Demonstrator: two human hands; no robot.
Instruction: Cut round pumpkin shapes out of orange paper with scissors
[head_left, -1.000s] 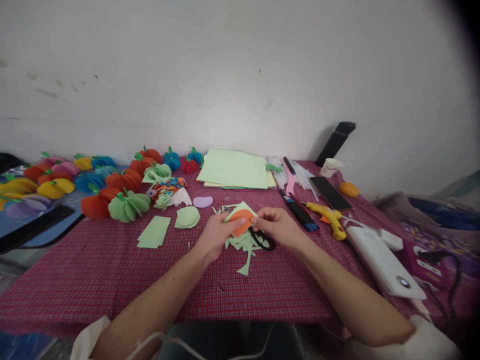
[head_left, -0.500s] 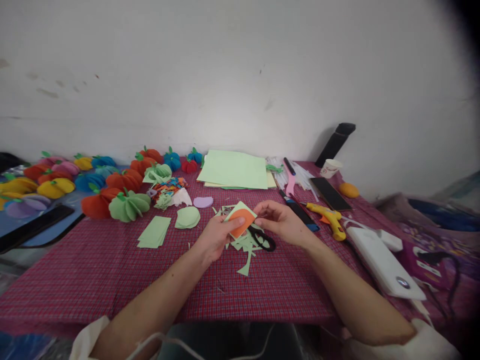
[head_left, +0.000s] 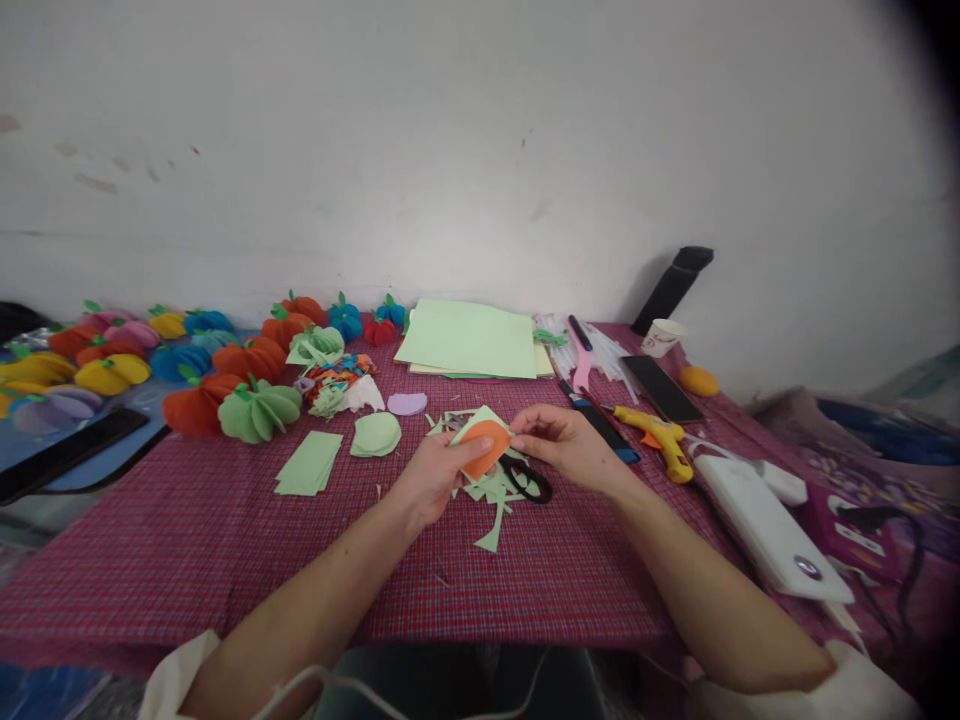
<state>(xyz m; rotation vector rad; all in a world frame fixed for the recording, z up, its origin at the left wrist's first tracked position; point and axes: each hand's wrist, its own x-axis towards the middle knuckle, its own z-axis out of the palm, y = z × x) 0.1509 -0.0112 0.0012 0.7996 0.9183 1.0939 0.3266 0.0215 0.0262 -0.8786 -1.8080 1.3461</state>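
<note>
In front of me, my left hand [head_left: 442, 468] pinches a rounded orange paper piece [head_left: 489, 446] against light green paper [head_left: 487, 412], thumb on top. My right hand [head_left: 561, 443] has its thumb and fingers closed at the right edge of these papers. Below them lie scissors with black handles [head_left: 534, 482], their blades partly hidden, on a heap of green paper scraps [head_left: 493, 520]. Left of my left hand are a stack of cut green rounded pieces [head_left: 376, 434], green rectangles [head_left: 309, 462] and a purple piece [head_left: 407, 404].
Paper pumpkins [head_left: 259, 410] in several colours fill the left side. Green sheets [head_left: 472, 338] lie at the back. On the right are a yellow glue gun [head_left: 660, 438], a dark phone [head_left: 661, 388], a paper cup [head_left: 661, 337], a white power bank [head_left: 772, 525] and cables.
The orange piece and green paper have turned slightly in my left hand, and less green shows at the right corner. My right fingers stay at that edge.
</note>
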